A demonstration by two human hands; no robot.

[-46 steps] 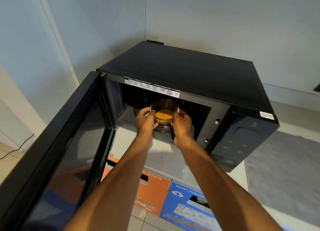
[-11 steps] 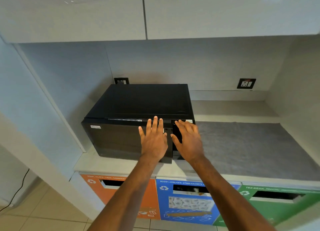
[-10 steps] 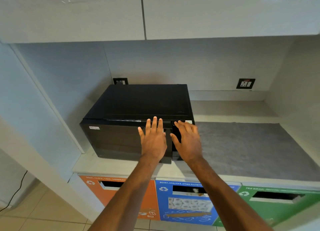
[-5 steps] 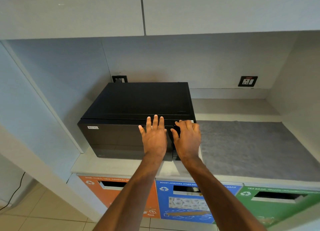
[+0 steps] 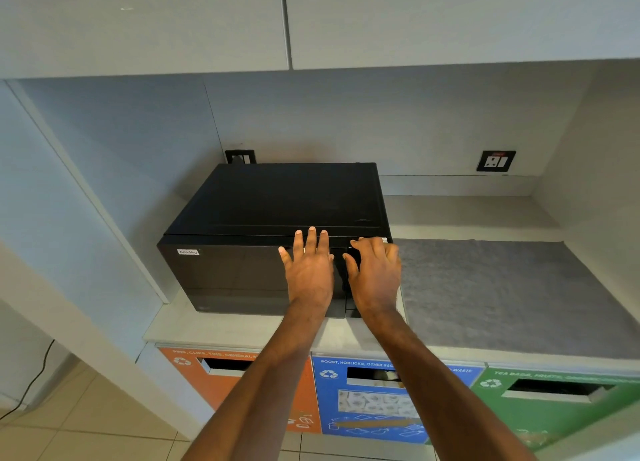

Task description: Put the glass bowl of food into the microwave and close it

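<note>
Microwave (image 5: 277,218): black, standing on the table (image 5: 214,325) in a wall recess, door (image 5: 242,277) shut flush with the front. A small white label (image 5: 188,251) sits at the door's upper left corner.

Glass bowl: not visible; nothing can be seen through the dark, closed door, so its position cannot be confirmed.

Left hand (image 5: 310,273): flat against the right part of the door, grip spread, fingers straight and pointing up to the top edge, holding nothing.

Right hand (image 5: 375,275): just beside the left, laid over the control panel (image 5: 346,287) at the microwave's right end, grip open with fingers loosely curved, holding nothing.

Table: a grey mat (image 5: 502,287) covers the surface to the right of the microwave, touching or nearly touching its side.

Wall: one socket (image 5: 496,161) well to the right, another (image 5: 240,156) directly behind the microwave.

Below the table edge: three bin fronts side by side, orange (image 5: 194,367), blue (image 5: 329,401), green (image 5: 554,415).
</note>
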